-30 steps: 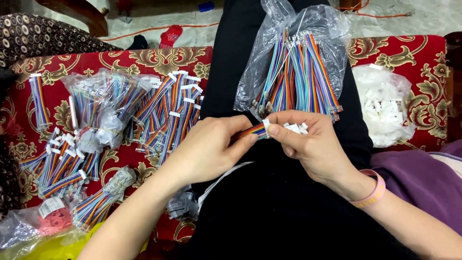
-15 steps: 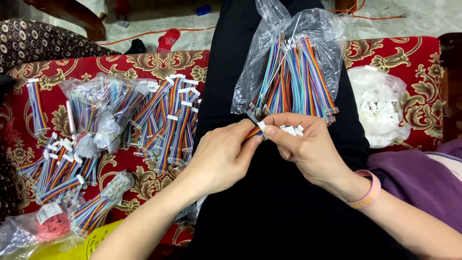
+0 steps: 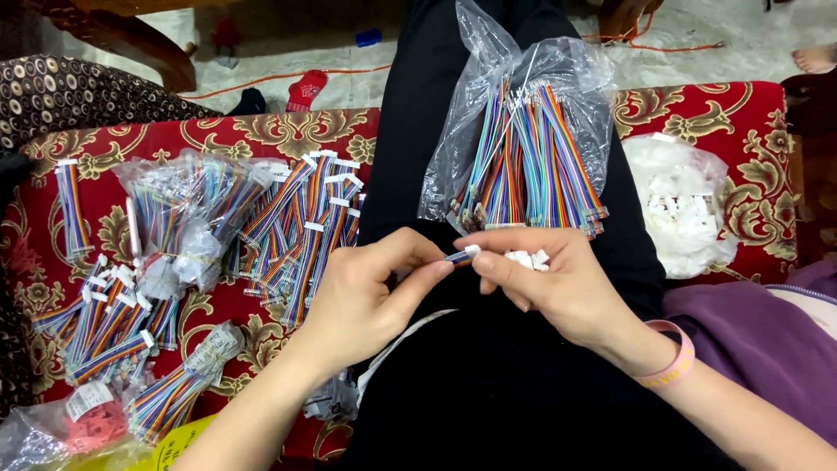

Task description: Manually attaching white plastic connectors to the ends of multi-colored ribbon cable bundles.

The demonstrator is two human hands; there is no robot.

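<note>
Where hands (image 3: 366, 301) meet, ribbon cable (image 3: 459, 257).

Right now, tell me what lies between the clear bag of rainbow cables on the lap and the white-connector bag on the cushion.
Head view: only black trouser leg and red patterned cushion separate the cable bag from the connector bag.

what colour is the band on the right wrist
Pink, a plain band round the right wrist, seen clearly in the head view.
</note>
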